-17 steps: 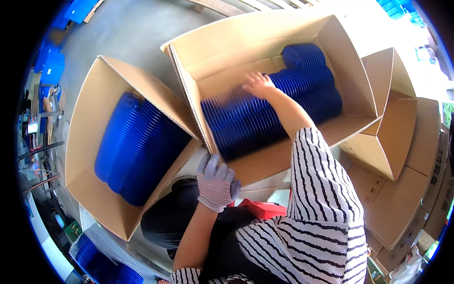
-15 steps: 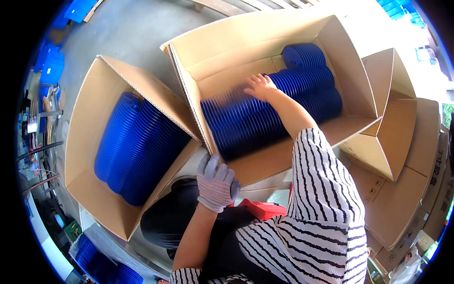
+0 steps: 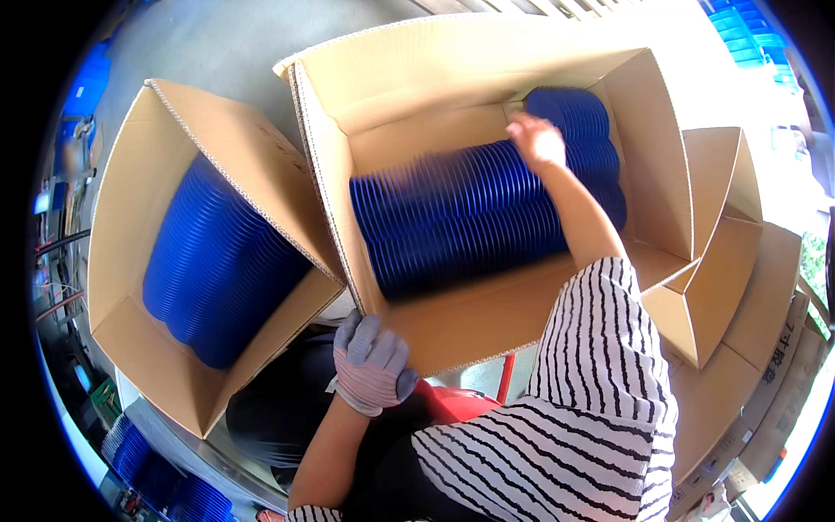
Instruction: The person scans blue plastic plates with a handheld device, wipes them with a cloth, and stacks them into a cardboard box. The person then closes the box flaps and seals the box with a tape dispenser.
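Fingers of the bare right hand (image 3: 537, 139) curl, touching the blue lid stack (image 3: 470, 217), whose long axis runs from eight to two o'clock. Gloved left hand (image 3: 370, 365) grips the cardboard box (image 3: 452, 326) rim. Since earlier, the right hand has moved toward two o'clock.

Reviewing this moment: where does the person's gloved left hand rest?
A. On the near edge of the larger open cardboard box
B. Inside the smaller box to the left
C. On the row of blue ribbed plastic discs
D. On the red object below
A: the gloved left hand grips the near edge of the larger open cardboard box, while the bare right hand reaches the row of blue ribbed plastic discs inside it.
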Available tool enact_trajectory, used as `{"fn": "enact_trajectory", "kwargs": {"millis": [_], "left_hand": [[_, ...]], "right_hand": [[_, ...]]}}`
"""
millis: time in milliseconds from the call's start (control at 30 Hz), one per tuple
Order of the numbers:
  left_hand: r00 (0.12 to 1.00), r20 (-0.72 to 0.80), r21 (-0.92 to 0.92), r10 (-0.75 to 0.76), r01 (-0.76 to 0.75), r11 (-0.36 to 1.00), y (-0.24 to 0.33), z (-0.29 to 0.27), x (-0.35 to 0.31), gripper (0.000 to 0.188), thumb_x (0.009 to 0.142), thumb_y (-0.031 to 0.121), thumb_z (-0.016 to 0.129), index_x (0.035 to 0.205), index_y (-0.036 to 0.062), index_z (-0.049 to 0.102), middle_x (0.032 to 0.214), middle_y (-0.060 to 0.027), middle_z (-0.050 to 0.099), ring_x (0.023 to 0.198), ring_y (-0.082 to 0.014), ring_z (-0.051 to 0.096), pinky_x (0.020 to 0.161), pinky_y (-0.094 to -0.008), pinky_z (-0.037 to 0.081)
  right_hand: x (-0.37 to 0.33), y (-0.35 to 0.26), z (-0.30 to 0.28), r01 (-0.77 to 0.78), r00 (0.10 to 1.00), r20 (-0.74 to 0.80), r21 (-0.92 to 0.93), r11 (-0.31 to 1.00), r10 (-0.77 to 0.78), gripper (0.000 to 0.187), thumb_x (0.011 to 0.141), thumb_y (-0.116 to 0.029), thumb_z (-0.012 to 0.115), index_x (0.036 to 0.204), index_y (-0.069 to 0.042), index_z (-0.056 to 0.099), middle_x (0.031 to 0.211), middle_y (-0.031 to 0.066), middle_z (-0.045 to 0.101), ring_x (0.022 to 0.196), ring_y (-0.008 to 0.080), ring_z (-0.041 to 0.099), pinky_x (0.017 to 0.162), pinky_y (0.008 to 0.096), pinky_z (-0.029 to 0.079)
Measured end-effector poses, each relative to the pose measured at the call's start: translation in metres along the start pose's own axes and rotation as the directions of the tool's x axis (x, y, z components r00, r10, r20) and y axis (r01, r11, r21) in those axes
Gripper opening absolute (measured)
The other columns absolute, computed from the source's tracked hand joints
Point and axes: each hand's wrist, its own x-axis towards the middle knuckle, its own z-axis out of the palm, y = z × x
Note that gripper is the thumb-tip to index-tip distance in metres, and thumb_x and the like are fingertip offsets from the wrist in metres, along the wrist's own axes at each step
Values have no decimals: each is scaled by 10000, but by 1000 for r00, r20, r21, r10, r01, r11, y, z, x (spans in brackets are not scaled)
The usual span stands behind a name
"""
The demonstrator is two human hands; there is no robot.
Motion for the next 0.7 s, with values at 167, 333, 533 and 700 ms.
{"fn": "enact_trajectory", "kwargs": {"millis": [167,333,533,700], "left_hand": [[1000,18,-12,-16,16,1000,1,-8,12,313,712,386,561,808,93,613,901,-79,576,1013,-320,549,990,-550,415],[999,36,-8,-40,40,999,2,-9,9,338,695,401,564,831,96,615,902,-79,584,940,-313,550,994,-548,407],[992,125,17,-27,25,1000,2,-5,-3,353,845,394,457,983,106,609,1091,-111,563,1264,-373,382,1080,-599,317],[985,163,4,-53,53,999,6,-7,-11,367,911,388,410,1053,111,605,1184,-130,545,1392,-402,303,1103,-629,284]], "right_hand": [[36,104,-13,-431,829,-396,-2,902,395,421,882,-371,659,1274,-221,619,1430,43,512,1342,308,425,1044,543,392],[45,121,-18,-297,940,-192,-50,954,283,434,850,-402,708,1253,-276,607,1530,24,386,1411,293,322,1076,625,316],[52,163,-1,-221,952,-203,64,973,229,415,867,-411,698,1256,-311,595,1485,37,418,1463,301,245,1093,628,299],[43,154,13,-231,916,-345,-32,972,206,475,861,-463,694,1275,-267,571,1499,47,403,1461,313,241,1089,609,323]]}}
